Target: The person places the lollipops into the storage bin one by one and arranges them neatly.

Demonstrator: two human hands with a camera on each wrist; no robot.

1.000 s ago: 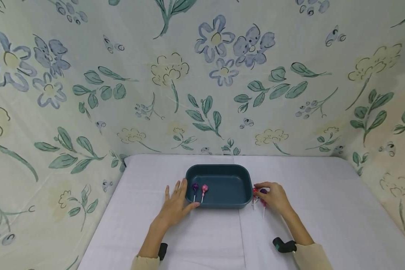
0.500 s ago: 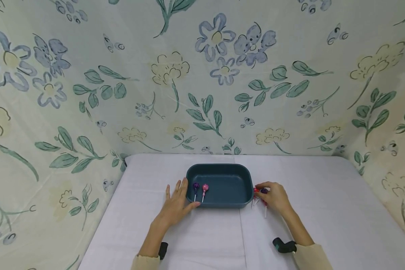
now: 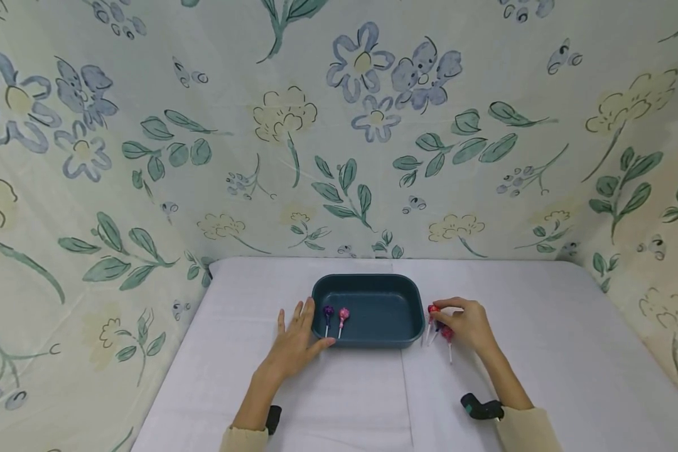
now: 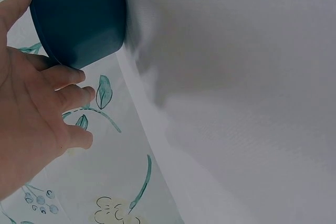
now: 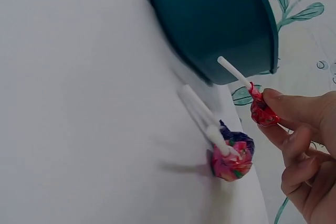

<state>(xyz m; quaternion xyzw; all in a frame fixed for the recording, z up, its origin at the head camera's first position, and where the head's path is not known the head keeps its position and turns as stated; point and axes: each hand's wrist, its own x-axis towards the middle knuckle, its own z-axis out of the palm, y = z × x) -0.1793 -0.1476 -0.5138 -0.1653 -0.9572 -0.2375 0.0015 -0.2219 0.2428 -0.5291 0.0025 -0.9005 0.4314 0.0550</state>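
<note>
My right hand (image 3: 468, 323) pinches a red-wrapped lollipop (image 5: 263, 109) between thumb and finger. In the right wrist view it is above the table with its white stick pointing away from the hand. Below it a pink lollipop (image 5: 232, 161) and a purple lollipop (image 5: 245, 138) lie together on the table, right of the dark teal tray (image 3: 381, 344). My left hand (image 3: 294, 344) rests against the tray's left end, fingers spread along the side and thumb at the front rim. Inside the tray, on the left, lie a purple lollipop (image 3: 328, 312) and a pink lollipop (image 3: 344, 314).
The table (image 3: 339, 402) has a white cover. Behind and beside it hangs a floral cloth (image 3: 316, 144). Black wrist devices sit on both forearms, the right one (image 3: 481, 408) near the sleeve.
My right hand has lifted the red lollipop slightly up and to the right, showing more of the pink and purple lollipops underneath. The left hand and tray have stayed in place.
</note>
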